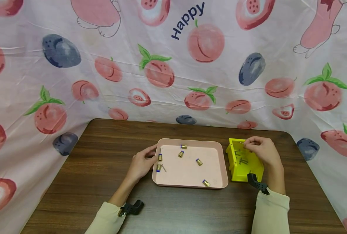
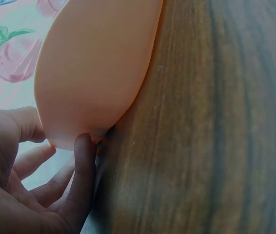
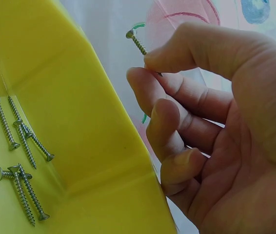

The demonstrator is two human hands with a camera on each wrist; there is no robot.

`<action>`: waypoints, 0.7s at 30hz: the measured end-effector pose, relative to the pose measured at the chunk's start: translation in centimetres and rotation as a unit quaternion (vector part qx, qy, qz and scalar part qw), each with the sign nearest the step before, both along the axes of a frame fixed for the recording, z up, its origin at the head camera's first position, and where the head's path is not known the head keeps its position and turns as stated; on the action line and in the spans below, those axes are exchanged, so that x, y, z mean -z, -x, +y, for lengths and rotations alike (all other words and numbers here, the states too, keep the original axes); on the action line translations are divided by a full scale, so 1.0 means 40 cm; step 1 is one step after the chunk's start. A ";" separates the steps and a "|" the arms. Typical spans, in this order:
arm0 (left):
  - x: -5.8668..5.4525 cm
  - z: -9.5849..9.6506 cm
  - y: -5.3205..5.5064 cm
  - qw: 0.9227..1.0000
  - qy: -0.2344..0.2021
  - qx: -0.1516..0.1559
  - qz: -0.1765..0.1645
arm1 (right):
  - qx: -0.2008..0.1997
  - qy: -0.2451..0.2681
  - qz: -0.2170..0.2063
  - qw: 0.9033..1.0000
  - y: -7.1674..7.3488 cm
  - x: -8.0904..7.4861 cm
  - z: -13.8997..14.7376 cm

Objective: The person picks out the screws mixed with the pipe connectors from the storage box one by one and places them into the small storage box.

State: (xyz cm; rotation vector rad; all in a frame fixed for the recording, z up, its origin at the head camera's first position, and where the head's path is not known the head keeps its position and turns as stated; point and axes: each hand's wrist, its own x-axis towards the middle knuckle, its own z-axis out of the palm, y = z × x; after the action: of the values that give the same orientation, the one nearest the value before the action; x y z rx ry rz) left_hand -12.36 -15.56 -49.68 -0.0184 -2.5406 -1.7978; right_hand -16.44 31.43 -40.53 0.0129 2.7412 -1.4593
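Observation:
My right hand [image 1: 262, 151] is over the far right part of a yellow bin [image 1: 246, 177]. Between thumb and forefinger it pinches a screw [image 3: 139, 44], head up and tilted. Inside the bin lie several loose screws [image 3: 23, 195]. My left hand [image 1: 141, 164] grips the left edge of a pink tray [image 1: 191, 186], thumb at the rim and other fingers against the outer wall. Several brass fittings with blue collars, such as one fitting [image 1: 199, 162], lie spread in the tray. Near its left wall, two fittings each have a screw [image 1: 163, 168] at them.
Both tray and bin rest on a dark wooden table [image 1: 118, 139], the bin just right of the tray. A fruit-print cloth [image 1: 161, 107] hangs behind and along the sides. Each wrist wears a black camera mount [image 1: 134, 207].

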 end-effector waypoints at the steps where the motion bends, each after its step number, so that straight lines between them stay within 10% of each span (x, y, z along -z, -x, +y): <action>1: 0.000 0.000 0.000 1.000 -0.002 -0.001 -0.006 | 0.001 0.002 -0.001 1.000 0.000 0.000 -0.001; 21: -0.010 0.006 -0.005 1.000 -0.009 -0.006 -0.013 | 0.024 0.008 -0.003 1.000 -0.002 0.006 0.000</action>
State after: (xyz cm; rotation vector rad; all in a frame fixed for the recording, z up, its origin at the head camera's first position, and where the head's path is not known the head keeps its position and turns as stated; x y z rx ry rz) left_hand -12.16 -15.34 -49.29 0.0203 -2.5364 -1.8296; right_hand -16.37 31.43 -40.77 0.0826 2.7432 -1.4889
